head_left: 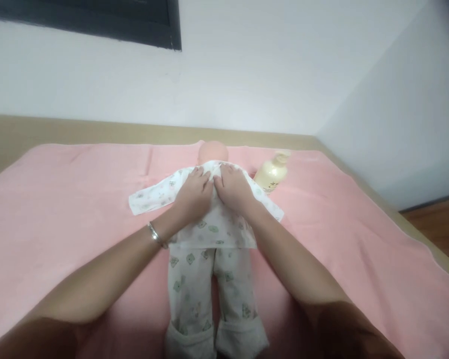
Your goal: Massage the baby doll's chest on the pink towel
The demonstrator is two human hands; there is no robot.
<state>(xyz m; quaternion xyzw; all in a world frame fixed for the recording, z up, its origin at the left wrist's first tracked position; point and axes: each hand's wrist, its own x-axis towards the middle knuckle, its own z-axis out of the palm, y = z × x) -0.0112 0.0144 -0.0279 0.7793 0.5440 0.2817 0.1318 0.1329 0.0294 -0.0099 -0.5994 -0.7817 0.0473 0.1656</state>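
A baby doll (213,151) lies on a pink blanket, its bare head pointing away from me. It wears a white long-sleeved top (209,232) with small prints and matching trousers (190,274) with rolled cuffs. My left hand (195,192) rests on the upper part of the top, fingers laid on the cloth. Beside it, my right hand (232,185) lies the same way, the thumbs close together near the middle. Both hands look open, with nothing gripped. The doll's sleeves spread out to either side. Whether its face is up or down, I cannot tell.
Just right of the doll, a pale yellow pump bottle (272,172) tilts on the pink blanket (78,199). The blanket covers a wooden surface (97,130) against a white wall. A dark frame (134,25) hangs at upper left, and brown floor (437,224) shows at right.
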